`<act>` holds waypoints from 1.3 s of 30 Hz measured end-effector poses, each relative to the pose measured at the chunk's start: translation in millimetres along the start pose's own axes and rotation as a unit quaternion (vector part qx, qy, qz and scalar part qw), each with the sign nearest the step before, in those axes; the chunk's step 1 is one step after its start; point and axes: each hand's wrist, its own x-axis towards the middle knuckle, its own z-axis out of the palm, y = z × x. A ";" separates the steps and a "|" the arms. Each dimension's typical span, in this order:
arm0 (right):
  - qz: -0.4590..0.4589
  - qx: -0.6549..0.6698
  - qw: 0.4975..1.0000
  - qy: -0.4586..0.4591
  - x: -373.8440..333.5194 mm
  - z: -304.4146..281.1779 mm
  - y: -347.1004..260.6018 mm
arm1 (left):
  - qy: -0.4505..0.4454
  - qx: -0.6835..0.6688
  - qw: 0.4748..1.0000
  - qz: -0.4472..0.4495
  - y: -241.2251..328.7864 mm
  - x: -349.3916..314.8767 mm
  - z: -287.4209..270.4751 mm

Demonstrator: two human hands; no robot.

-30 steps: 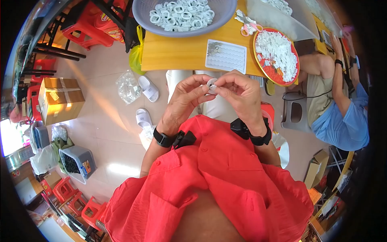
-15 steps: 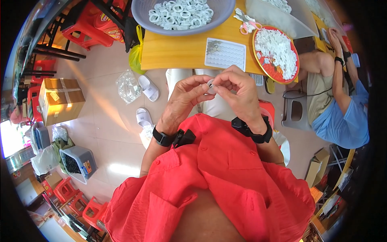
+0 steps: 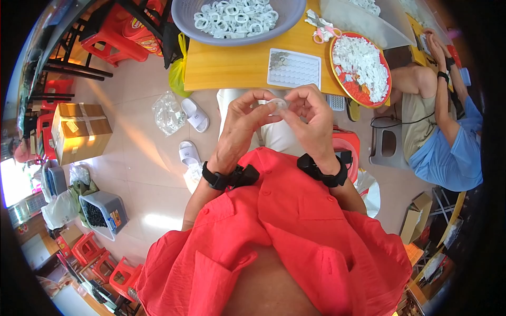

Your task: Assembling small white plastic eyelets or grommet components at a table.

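Note:
Between my two hands, in front of the table edge, is a small round white plastic part (image 3: pixel 277 106). My left hand (image 3: pixel 247 115) pinches its left side between thumb and fingers. The thumb and fingertips of my right hand (image 3: pixel 310 111) close on its right side. Fingers hide some of its rim, and the details inside it are too small to make out. Beyond my hands, a white tray (image 3: pixel 295 79) with rows of small pockets lies on the yellow table (image 3: pixel 226 68), small dark bits gathered at its far left.
A purple-grey basin (image 3: pixel 182 23) of white ring-shaped parts stands at the back. To its right are pink-handled scissors (image 3: pixel 319 37), a red plate (image 3: pixel 363 99) heaped with small white pieces, and a translucent bin (image 3: pixel 363 26). A person in blue (image 3: pixel 448 152) sits at the right.
The white part has turned so more of its round face shows. My right hand has shifted slightly left and its fingers have spread a little around the rim.

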 end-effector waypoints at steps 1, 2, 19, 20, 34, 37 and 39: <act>0.068 0.088 0.994 0.008 -0.9 -0.8 2.1 | 0.006 -0.009 1.000 0.009 0.3 0.1 1.7; 0.068 0.087 0.994 0.008 -1.4 -1.2 0.6 | 0.005 -0.010 1.000 0.010 -0.8 0.1 1.7; 0.160 0.188 0.969 0.020 -1.7 8.6 0.6 | 0.065 0.127 0.985 0.102 -14.0 -0.1 4.7; 0.160 0.188 0.969 0.020 -2.3 8.8 3.4 | 0.065 0.127 0.985 0.102 -14.3 0.1 5.6; 0.124 0.096 0.986 0.060 -5.9 13.7 10.9 | 0.085 0.102 0.990 0.048 -10.0 1.3 3.6; 0.071 0.043 0.996 0.034 -4.6 11.1 6.9 | 0.089 0.060 0.993 0.051 -10.7 0.7 2.6; 0.069 0.021 0.997 0.024 -5.5 9.7 7.5 | 0.094 0.058 0.993 0.039 -11.6 0.4 0.7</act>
